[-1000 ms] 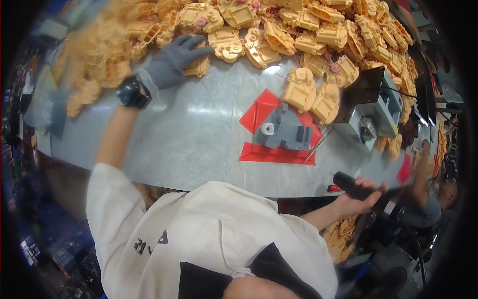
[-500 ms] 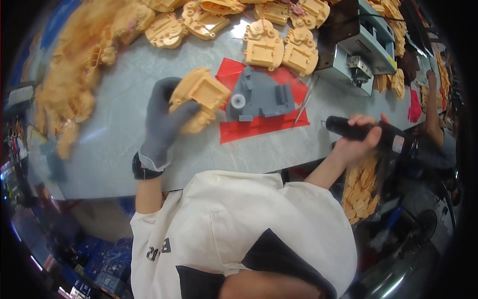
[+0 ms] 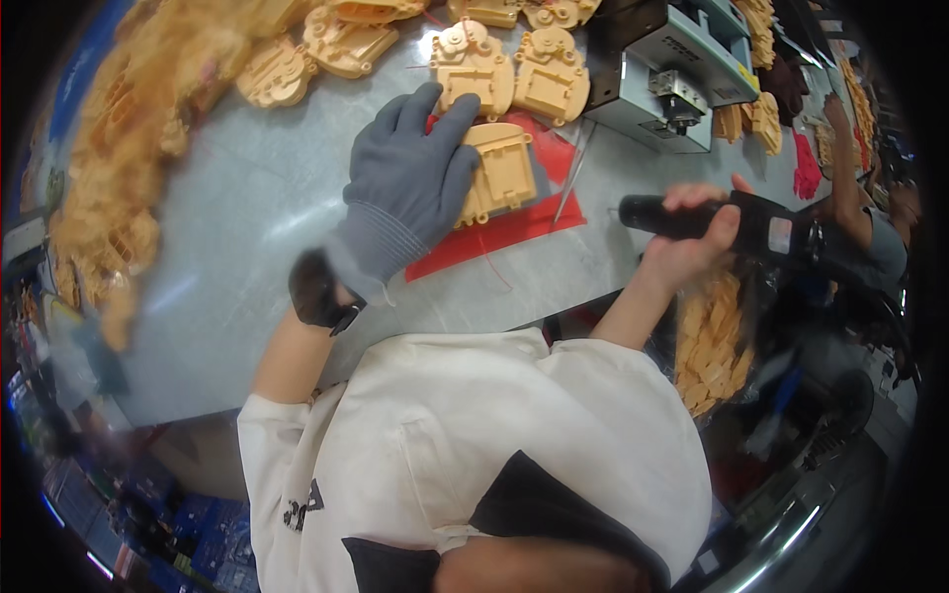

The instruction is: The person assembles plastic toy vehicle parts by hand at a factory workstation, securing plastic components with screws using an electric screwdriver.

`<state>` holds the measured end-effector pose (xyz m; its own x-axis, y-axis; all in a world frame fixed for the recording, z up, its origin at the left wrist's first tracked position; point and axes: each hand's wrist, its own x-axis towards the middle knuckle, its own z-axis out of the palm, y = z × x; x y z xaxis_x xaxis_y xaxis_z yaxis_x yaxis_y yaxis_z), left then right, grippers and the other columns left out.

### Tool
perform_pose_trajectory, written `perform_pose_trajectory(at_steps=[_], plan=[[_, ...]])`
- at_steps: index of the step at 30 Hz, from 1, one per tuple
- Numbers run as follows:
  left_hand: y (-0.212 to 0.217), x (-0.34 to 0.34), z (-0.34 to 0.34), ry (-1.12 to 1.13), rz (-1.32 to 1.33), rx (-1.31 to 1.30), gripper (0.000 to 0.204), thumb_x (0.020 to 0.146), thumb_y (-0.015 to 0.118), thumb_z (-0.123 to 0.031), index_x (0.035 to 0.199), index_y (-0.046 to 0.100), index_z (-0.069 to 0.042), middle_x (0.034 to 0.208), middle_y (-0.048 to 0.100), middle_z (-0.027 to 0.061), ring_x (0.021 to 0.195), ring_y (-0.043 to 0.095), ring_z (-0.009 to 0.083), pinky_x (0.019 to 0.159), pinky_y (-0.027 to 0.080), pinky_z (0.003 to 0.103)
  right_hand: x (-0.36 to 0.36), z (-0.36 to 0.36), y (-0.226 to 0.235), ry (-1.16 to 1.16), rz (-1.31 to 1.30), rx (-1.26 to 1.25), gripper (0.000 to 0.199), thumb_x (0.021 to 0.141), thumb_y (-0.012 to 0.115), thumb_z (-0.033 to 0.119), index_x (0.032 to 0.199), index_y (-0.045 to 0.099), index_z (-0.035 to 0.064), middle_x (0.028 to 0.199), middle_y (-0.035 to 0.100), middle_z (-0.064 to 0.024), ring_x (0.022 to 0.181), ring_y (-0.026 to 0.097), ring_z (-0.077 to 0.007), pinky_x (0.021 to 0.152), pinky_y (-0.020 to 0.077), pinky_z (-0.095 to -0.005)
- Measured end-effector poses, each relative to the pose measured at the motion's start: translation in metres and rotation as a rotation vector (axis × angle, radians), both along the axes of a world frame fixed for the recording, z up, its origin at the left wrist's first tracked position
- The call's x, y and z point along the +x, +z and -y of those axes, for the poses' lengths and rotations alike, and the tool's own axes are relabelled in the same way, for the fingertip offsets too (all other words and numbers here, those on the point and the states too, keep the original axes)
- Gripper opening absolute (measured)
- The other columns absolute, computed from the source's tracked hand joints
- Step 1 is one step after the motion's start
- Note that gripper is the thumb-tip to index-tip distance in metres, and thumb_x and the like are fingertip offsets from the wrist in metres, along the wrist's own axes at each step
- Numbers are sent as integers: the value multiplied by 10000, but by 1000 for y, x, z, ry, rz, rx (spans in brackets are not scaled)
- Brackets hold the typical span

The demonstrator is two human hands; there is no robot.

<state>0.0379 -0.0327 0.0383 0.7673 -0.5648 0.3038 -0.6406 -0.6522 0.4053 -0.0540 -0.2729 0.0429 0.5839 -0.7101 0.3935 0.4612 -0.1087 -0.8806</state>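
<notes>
A tan plastic housing (image 3: 506,170) now lies over the grey fixture, which it mostly covers, on red tape (image 3: 499,239). My left hand (image 3: 407,163), in a grey glove, reaches across the housing's left side with fingers stretched apart toward the back. Its fingers overlap the left edge of that housing; nothing shows lifted in them. To the right, my bare right hand (image 3: 697,237) is wrapped round a black electric screwdriver (image 3: 664,215). The tool is held above the table's front edge, its tip toward the left and apart from the housing.
More tan housings (image 3: 474,74) lie at the back, with a large pile (image 3: 119,188) on the left. Tweezers (image 3: 573,173) rest right of the fixture. A metal-cased device (image 3: 672,84) stands back right. A bag of tan parts (image 3: 712,341) sits below the table edge.
My left hand has moved right and set the housing onto the grey fixture, and its fingers have spread. The right hand still holds the screwdriver in nearly the same place.
</notes>
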Motion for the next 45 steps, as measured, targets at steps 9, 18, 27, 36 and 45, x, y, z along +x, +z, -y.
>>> perform_pose_trajectory(at_steps=[9,18,27,36,45], plan=[[0,5,-5,-152,26,-5,421,848,531,-215,1242,525,-66,1251,472,283,1121,465,403,932,390,435,37,27,63,0,149,-247,783,776,421,746,1079,452,26,601,513,-66,516,483,-193,550,419,-340],[-31,-41,-16,-6,-207,-382,698,687,750,-256,1276,446,-35,1265,469,204,1141,477,348,946,396,425,88,52,67,173,129,-242,511,821,620,481,996,490,18,587,513,-90,496,504,-206,518,449,-362],[-35,-36,-25,-29,-182,-346,794,569,815,-217,1261,457,-64,1175,540,150,1087,508,346,933,416,423,30,-30,71,839,254,-71,808,724,520,744,1143,456,56,646,493,-43,496,480,-171,570,412,-339],[-47,-27,-34,-144,-176,-436,806,536,808,-160,1261,460,-96,1148,549,132,1080,513,340,930,420,428,36,-70,64,925,173,-137,696,781,591,608,1134,417,35,658,505,-62,505,498,-179,560,420,-340],[-43,-27,-36,-126,-198,-400,808,544,813,-217,1258,457,-87,1125,553,142,1072,515,345,929,413,439,43,-81,52,810,56,-66,600,782,654,481,1093,439,14,644,519,-83,502,504,-190,511,416,-322]])
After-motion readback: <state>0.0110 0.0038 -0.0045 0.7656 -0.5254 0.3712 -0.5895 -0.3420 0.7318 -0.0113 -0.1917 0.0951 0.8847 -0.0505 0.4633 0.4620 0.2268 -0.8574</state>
